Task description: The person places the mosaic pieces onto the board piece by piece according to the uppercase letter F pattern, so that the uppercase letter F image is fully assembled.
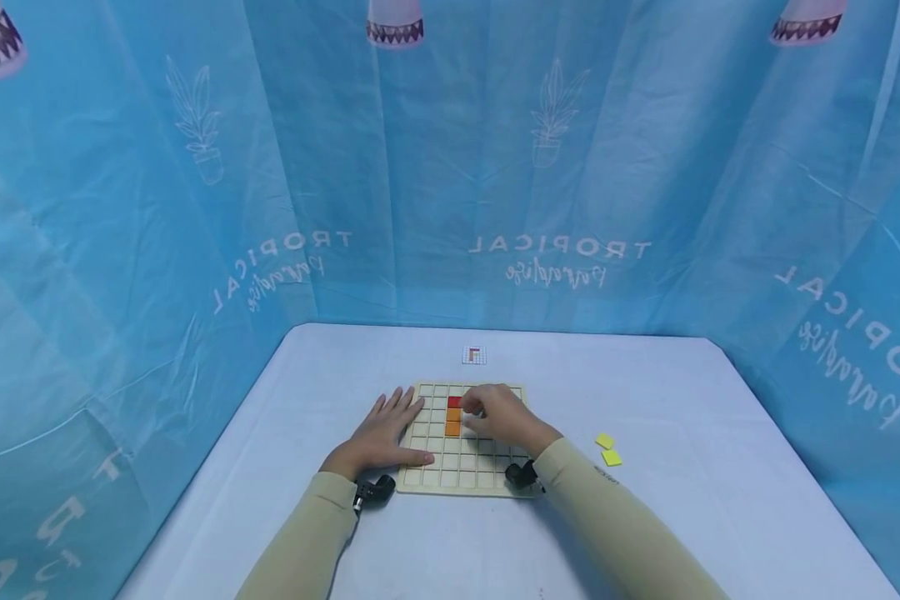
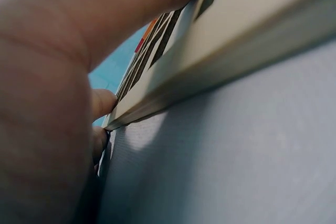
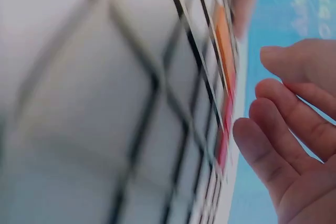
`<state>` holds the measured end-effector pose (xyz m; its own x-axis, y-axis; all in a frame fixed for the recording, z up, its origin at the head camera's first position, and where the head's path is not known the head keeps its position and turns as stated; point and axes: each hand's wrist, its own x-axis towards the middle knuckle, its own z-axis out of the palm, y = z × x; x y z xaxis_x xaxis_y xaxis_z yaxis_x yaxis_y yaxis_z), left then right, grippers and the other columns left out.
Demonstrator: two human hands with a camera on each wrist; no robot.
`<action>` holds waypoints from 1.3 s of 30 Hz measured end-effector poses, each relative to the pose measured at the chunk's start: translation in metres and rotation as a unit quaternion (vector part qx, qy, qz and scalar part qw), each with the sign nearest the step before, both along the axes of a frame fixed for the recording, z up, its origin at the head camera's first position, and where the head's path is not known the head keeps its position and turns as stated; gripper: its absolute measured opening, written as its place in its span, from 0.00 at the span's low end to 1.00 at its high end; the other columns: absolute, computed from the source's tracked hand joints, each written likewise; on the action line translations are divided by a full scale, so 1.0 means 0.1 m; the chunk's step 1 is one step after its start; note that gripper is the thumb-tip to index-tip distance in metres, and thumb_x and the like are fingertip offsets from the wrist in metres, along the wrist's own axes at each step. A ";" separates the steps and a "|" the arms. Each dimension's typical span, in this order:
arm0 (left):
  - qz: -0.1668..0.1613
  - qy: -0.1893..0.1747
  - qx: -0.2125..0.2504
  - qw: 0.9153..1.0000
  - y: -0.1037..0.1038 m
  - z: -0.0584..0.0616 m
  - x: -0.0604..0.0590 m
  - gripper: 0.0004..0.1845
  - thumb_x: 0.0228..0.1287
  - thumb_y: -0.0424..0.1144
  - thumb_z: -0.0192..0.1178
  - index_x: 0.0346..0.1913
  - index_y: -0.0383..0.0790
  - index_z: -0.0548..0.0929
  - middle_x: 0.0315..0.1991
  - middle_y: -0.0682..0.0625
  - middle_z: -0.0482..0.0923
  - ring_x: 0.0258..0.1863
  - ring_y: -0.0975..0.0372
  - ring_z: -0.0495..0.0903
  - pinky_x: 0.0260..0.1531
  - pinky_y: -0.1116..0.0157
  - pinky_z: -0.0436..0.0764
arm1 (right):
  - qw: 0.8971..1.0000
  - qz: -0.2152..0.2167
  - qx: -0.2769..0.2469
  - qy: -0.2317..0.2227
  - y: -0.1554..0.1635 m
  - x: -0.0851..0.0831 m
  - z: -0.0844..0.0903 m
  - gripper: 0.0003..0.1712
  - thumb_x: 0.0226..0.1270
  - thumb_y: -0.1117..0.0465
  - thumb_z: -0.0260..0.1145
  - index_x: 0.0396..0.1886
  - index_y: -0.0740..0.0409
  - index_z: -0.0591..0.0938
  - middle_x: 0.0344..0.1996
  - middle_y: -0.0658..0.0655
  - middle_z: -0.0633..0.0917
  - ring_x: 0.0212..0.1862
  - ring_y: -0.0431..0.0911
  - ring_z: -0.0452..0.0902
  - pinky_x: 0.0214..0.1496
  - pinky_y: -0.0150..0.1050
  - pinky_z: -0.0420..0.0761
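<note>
A square-grid wooden board (image 1: 427,479) lies on the table. My left hand (image 1: 382,433) rests along its left side with fingers spread, the thumb reaching over the near left squares. In the left wrist view the thumb (image 2: 131,9) lies across the board's edge. Orange tiles (image 1: 453,422) sit in a column, with a red tile (image 1: 454,402) at its far end. Over the board just right of these tiles is my right hand (image 1: 498,412), its fingers loosely bent. Between thumb and fingertips (image 3: 244,127) no tile shows in the right wrist view. This hand covers part of the grid.
Two yellow tiles (image 1: 610,457) lie on the white table to the right of the board. A small printed card (image 1: 474,356) with a coloured grid pattern lies beyond the board's far edge. Blue printed curtains (image 1: 435,200) stand around the table.
</note>
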<state>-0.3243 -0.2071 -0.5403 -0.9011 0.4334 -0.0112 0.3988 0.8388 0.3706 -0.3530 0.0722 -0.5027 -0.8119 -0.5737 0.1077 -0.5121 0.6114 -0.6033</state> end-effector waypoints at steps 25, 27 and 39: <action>-0.006 0.004 0.011 1.000 0.01 0.01 -0.01 0.65 0.53 0.80 0.63 0.85 0.40 0.57 0.85 0.40 0.45 0.83 0.46 0.38 0.79 0.44 0.38 | 0.994 0.043 0.047 -0.087 1.43 0.34 -0.08 0.18 0.54 0.69 0.83 0.41 0.49 0.87 0.36 0.45 0.84 0.38 0.44 0.78 0.41 0.38 0.83; -0.007 0.006 0.009 1.000 0.01 0.01 -0.01 0.65 0.54 0.80 0.63 0.85 0.40 0.57 0.85 0.40 0.45 0.83 0.46 0.38 0.79 0.44 0.38 | 0.995 0.030 0.053 -0.083 1.40 0.33 -0.07 0.17 0.56 0.71 0.81 0.41 0.49 0.87 0.35 0.44 0.84 0.37 0.44 0.78 0.40 0.39 0.83; -0.010 0.001 0.001 1.000 0.00 -0.02 -0.03 0.66 0.53 0.81 0.62 0.85 0.41 0.56 0.85 0.42 0.43 0.83 0.47 0.36 0.79 0.46 0.35 | 0.996 -0.049 0.021 -0.069 1.13 0.18 -0.03 0.16 0.57 0.72 0.79 0.44 0.55 0.89 0.35 0.45 0.85 0.38 0.44 0.80 0.45 0.39 0.85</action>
<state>-0.3270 -0.2069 -0.5423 -0.8921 0.4518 -0.0082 0.4166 0.8294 0.3722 -0.3351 0.1850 -0.5060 -0.8698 -0.4923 -0.0319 -0.3622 0.6811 -0.6363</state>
